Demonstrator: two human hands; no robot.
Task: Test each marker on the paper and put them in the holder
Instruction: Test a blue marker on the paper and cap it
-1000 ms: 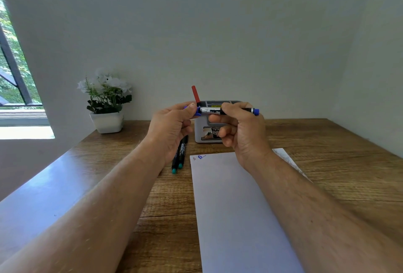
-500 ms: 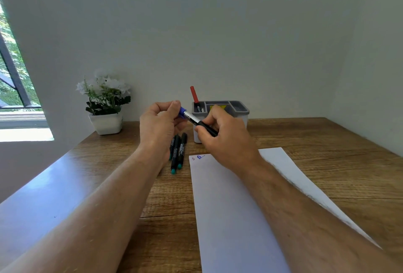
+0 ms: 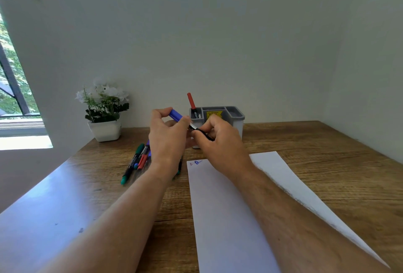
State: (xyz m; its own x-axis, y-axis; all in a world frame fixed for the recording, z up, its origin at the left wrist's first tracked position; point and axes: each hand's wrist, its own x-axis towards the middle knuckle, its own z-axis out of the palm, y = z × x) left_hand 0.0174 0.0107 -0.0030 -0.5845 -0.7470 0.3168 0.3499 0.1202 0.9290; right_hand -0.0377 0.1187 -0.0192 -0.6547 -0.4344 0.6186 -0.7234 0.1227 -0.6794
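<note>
Both hands meet above the table in front of the grey holder (image 3: 236, 117). My left hand (image 3: 169, 136) pinches the blue cap (image 3: 175, 115) of a marker. My right hand (image 3: 220, 141) grips the black barrel of that blue marker (image 3: 197, 129); whether the cap is seated or off is hard to tell. A red-capped marker (image 3: 191, 100) stands in the holder's left compartment. Several markers (image 3: 136, 161) with green, red and blue ends lie on the table left of my left wrist. White paper (image 3: 220, 207) lies below my hands, with small red and blue scribbles (image 3: 196, 162) at its top left.
A white pot with white flowers (image 3: 104, 111) stands at the back left by the wall. The wooden table (image 3: 327, 163) runs into a corner, with walls behind and to the right. A window opening (image 3: 13, 98) is on the far left.
My hands have dropped and shifted left. The marker went from level to slanted, blue cap up at the left. More of the markers lying on the table show now.
</note>
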